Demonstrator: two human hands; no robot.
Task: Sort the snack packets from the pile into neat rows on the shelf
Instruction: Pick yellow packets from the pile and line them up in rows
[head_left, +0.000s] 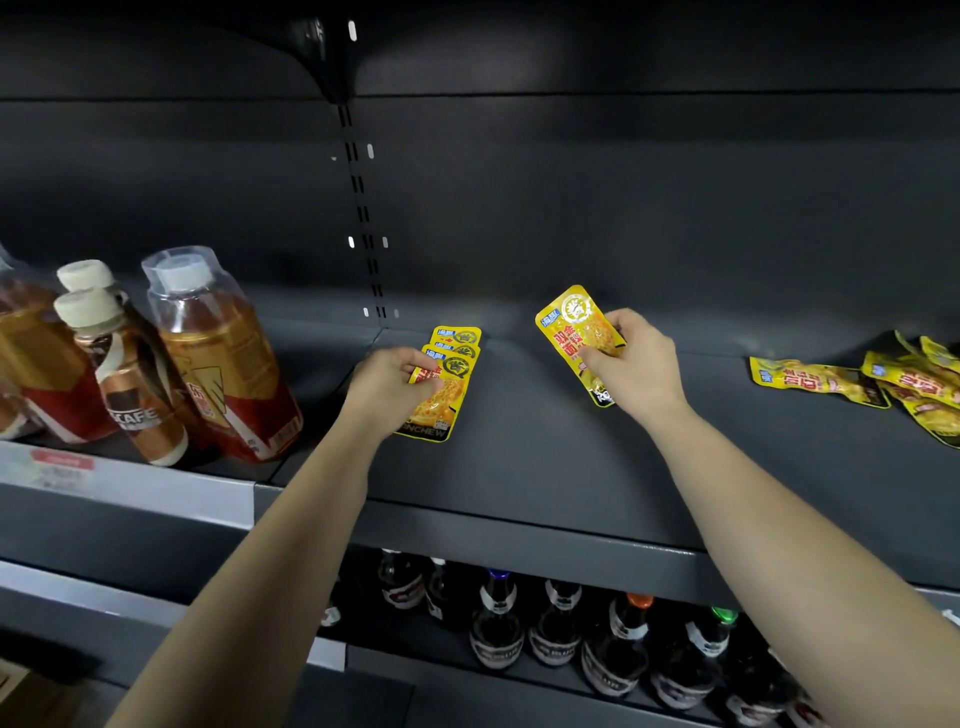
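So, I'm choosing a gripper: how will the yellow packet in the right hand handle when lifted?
Probably light: the right hand pinches the yellow packet by its lower part alone. Likely only slightly floppy, since its free top stands straight. The glossy film may slip.

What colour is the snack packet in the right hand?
The flat snack packet is yellow with red lettering; head view.
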